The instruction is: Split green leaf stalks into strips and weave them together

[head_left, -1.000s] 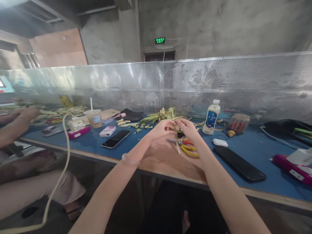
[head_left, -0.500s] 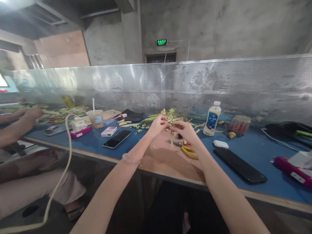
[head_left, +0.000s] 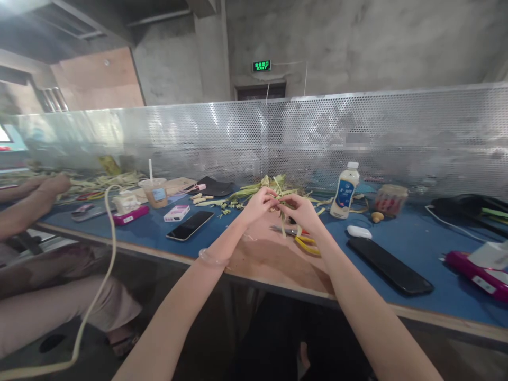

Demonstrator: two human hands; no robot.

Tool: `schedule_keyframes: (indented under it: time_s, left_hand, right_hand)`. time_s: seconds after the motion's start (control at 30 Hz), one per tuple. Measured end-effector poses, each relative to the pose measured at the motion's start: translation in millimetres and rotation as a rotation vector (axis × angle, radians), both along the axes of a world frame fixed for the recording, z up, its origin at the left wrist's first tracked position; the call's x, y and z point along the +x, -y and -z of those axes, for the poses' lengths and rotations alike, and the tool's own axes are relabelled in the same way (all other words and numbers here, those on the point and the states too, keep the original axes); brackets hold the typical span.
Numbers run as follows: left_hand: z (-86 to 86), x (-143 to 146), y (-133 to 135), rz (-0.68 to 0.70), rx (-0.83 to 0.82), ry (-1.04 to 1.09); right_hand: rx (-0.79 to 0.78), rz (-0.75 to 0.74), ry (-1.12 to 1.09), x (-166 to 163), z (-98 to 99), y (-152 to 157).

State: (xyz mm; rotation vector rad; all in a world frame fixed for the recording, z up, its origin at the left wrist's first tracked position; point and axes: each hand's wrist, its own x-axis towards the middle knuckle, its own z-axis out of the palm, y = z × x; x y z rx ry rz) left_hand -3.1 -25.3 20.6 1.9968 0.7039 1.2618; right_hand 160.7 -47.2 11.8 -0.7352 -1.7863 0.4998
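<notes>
My left hand (head_left: 261, 206) and my right hand (head_left: 300, 210) meet above a brown board (head_left: 262, 259) at the table's front edge. Both are closed, fingertips pinched close together on a pale green plant strip (head_left: 283, 226) that hangs down below them. Its upper part is largely covered by my fingers. Under my right hand lie scissors with yellow handles (head_left: 307, 246), their blades pointing left. Just behind my hands is a heap of green and yellowish plant strips (head_left: 250, 191), with small green scraps (head_left: 225, 210) to its left.
On the blue table (head_left: 400, 233) stand a bottle (head_left: 344, 193), a plastic jar (head_left: 391, 201) and an iced drink cup (head_left: 154, 194). Phones (head_left: 191, 226) lie left and right. A perforated metal screen (head_left: 238, 137) runs behind. At far left, another person's hands (head_left: 51, 185) are near more strips.
My hands stay together in nearly the same place. The hanging strip has shifted slightly right and looks a little more tilted. The whole view has moved slightly.
</notes>
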Motion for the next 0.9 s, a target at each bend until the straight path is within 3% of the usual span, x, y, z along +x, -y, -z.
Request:
schedule_keyframes:
  time_s: [0.47, 0.77, 0.9]
  left_hand:
    - [-6.8, -7.9, 3.3, 0.019, 0.03, -0.038]
    - [-5.6, -4.8, 2.5, 0.048, -0.055, -0.024]
    - [-5.5, -0.6, 3.6, 0.058, -0.086, -0.027]
  right_hand:
    - [-0.076, -0.009, -0.116, 3.5, -6.1, 3.1]
    - [-0.11, 0.024, -0.071, 3.5, -6.1, 4.8]
    - [-0.102, -0.053, -0.011, -3.2, -2.7, 6.6]
